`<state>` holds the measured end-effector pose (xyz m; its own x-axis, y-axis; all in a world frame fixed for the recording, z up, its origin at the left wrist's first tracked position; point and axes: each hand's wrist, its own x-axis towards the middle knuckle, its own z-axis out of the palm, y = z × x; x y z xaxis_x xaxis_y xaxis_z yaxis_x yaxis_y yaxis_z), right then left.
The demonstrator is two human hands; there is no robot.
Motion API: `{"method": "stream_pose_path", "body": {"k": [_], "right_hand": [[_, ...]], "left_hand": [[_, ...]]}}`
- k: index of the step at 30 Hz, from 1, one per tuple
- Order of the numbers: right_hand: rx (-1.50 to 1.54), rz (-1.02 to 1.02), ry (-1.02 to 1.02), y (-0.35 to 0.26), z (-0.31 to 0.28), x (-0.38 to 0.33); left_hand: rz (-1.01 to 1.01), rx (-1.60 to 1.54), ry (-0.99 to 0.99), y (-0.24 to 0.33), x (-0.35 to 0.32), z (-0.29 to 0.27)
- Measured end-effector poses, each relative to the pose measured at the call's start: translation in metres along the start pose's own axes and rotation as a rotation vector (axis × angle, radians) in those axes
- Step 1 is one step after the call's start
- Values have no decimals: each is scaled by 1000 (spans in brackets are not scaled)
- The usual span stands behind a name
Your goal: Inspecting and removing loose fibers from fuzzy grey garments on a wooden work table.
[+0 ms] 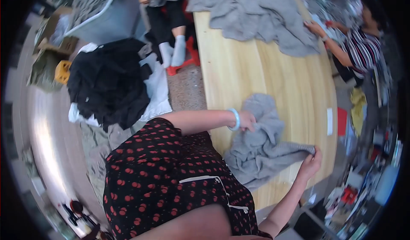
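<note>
Grey knit garment (260,144) lies crumpled on near end of wooden table (273,77). Left hand (247,121) closed on its upper fold; right hand (311,163) pinches its far edge. More grey garments (256,13) heaped further along; black pile (109,82) left.

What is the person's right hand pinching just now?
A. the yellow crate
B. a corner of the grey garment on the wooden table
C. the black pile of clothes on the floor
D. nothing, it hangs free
B: the right hand pinches an end of the grey garment lying on the wooden table.
</note>
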<state>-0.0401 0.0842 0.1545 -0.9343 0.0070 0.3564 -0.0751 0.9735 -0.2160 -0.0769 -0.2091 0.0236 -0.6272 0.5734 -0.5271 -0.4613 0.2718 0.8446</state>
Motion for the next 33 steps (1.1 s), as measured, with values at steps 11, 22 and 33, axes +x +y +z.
{"method": "stream_pose_path", "body": {"k": [11,22,33], "right_hand": [[392,357,302,-78,-39,-60],[419,929,732,-35,-27,-167],[647,726,847,-61,-20,-154]], "left_hand": [[-1,-516,-409,102,-13,15],[-205,-240,-781,124,73,82],[-98,-47,-851,109,98,141]]}}
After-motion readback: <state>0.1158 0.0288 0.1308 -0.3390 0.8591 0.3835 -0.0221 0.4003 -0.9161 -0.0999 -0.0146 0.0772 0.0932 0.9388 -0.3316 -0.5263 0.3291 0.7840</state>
